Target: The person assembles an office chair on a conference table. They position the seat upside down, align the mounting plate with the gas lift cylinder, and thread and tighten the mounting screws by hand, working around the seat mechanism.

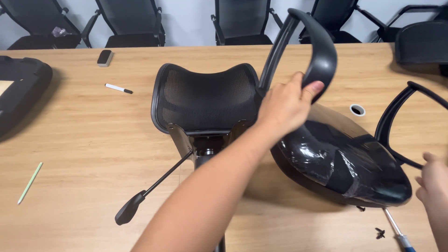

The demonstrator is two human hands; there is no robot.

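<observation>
A black office chair lies in parts on the wooden table (93, 140). Its mesh backrest (205, 98) faces me, and its seat (340, 163), wrapped in clear plastic, lies to the right. My left hand (284, 105) reaches across and grips a curved black armrest (322, 51) that rises above the seat. At the right edge of the view, my right hand (434, 184) curls its fingers around the lower end of a second armrest loop (392, 116). A black adjustment lever (140, 200) sticks out from under the backrest toward the front left.
A screwdriver (396, 231) and a small black screw (380, 232) lie by the seat. A marker (119, 88), an eraser (105, 57) and a green stick (29, 183) lie at left. Another black cushion (18, 88) sits far left. Office chairs (133, 23) line the far side.
</observation>
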